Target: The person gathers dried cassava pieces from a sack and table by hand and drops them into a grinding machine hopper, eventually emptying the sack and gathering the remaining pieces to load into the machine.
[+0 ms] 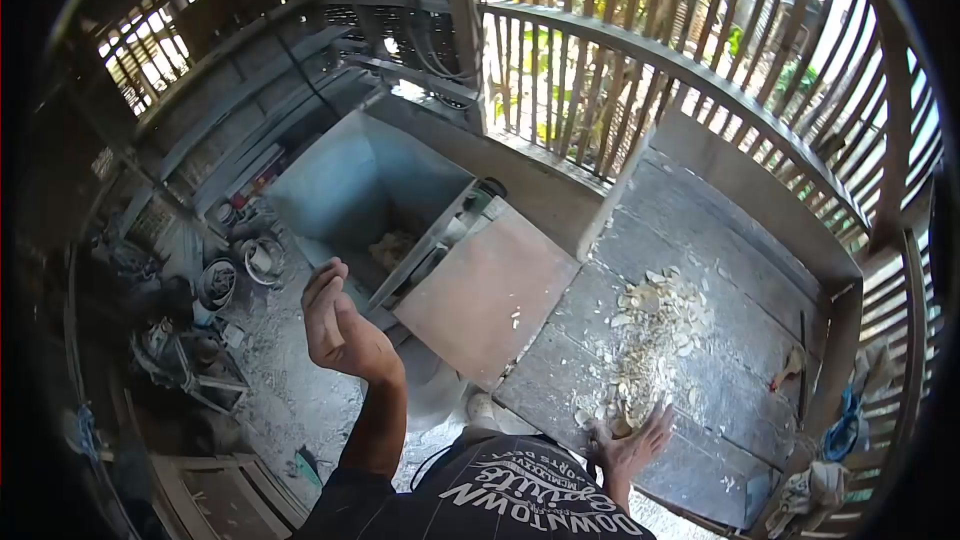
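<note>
My left hand (345, 332) is raised beside the blue metal bin (318, 172), its fingers half curled and nothing visible in them. Flat on the dark wooden table (560, 380), my right hand (635, 446) has its fingers spread, at the near end of a heap of pale, thin dried chips (662, 325). The chips look like sliced root, but their kind is unclear. Inside the bin, a small pile of pale pieces (392, 248) shows at the bottom. A reddish-brown flat panel (490, 298) lies between bin and table.
Slatted wooden walls (690, 50) enclose the far and right sides. Dust covers the floor (300, 380) at left, where buckets (217, 282) and a wooden frame (215, 370) stand. Cloths (815, 490) hang at the table's right edge.
</note>
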A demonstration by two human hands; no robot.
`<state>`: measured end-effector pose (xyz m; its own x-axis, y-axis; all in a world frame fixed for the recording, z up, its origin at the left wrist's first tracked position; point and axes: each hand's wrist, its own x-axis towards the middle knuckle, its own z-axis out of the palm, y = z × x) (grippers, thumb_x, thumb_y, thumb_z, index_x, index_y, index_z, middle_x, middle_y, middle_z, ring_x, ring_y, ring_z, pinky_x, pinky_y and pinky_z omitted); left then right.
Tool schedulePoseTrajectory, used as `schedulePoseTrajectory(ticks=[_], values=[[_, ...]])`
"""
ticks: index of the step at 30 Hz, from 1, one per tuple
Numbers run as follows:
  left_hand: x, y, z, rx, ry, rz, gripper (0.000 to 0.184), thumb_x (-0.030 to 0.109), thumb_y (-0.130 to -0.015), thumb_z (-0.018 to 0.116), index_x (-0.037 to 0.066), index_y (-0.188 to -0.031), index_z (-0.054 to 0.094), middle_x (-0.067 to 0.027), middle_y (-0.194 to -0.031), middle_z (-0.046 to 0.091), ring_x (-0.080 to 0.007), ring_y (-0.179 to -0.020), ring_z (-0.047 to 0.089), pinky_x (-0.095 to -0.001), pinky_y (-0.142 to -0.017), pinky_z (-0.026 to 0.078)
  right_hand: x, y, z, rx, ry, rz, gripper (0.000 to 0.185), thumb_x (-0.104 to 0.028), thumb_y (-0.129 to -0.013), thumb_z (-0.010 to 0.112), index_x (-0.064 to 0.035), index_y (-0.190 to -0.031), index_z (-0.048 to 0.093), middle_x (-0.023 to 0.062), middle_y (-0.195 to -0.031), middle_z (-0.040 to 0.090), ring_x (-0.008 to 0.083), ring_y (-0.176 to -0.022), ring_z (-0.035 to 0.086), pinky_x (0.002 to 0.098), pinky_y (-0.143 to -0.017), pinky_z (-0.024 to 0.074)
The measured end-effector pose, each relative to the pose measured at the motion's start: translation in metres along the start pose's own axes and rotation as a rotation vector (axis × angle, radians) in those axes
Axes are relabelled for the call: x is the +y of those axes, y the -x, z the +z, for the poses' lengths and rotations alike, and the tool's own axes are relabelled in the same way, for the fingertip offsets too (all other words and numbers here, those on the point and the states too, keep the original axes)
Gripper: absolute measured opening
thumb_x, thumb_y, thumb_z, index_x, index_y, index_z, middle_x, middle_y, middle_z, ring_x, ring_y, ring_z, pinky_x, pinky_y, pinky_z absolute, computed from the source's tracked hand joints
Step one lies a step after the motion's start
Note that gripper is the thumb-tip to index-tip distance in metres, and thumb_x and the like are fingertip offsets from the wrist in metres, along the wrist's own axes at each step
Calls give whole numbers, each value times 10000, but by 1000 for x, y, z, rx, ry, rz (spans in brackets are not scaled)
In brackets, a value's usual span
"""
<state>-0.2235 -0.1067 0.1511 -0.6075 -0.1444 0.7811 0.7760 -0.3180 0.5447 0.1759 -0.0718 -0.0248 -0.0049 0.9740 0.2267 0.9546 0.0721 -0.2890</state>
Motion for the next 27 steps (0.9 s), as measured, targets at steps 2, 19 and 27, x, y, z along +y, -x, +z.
schedulePoseTrajectory(ticks=[2, 19, 27], values=[[1, 2, -16, 13, -58, -18, 182, 18, -934, 564, -89, -1020, 684, -223, -1102, 686, -351, -1059, 665, -454, -965, 536, 3, -4, -2, -36, 39, 25, 1340, -784, -598, 795, -98, -1609, 248, 258, -1629, 249, 445, -1500, 249, 609, -1200, 207], [-37, 0, -62, -86, -133, -58, 218, 88, -911, 558, -80, -1006, 659, -208, -1011, 690, -358, -1032, 651, -473, -923, 526, 2, -18, 16, 40, -40, 49, 1155, -680, -698, 791, -112, -1587, 319, 224, -1608, 330, 420, -1482, 300, 574, -1212, 192], [-52, 3, -57, -109, -286, 64, 288, 114, -950, 496, -137, -1002, 628, -269, -1050, 673, -389, -1011, 655, -502, -942, 516, 49, -12, 10, 90, -74, 415, 785, -524, -968, 597, -17, -1530, 386, 241, -1583, 362, 414, -1472, 310, 522, -1222, 187]])
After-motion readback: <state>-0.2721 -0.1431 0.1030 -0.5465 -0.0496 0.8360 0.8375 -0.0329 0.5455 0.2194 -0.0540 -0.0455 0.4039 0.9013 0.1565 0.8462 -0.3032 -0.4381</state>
